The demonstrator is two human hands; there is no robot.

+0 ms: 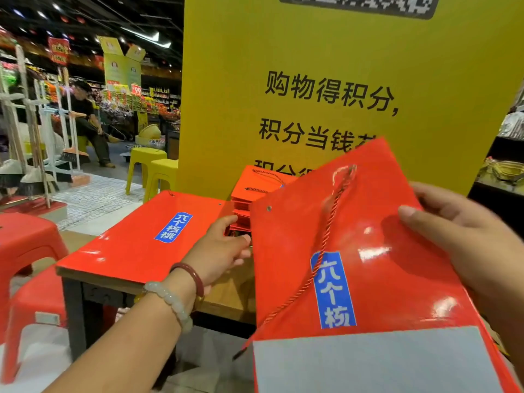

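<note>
The right hand [465,242] gripped the tilted red bag [397,279] by its edge. The left hand [224,251] was stretched forward, fingers loosely spread, perhaps touching the stacked bags [255,188] beyond it.

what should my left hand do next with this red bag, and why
Probably close the left hand on the near left edge of the red bag. Only the right hand pinches it, at the right edge, so it hangs tilted above the table. The left hand's fingertips sit at that edge, grip unclear. Two hands would steady it.
</note>
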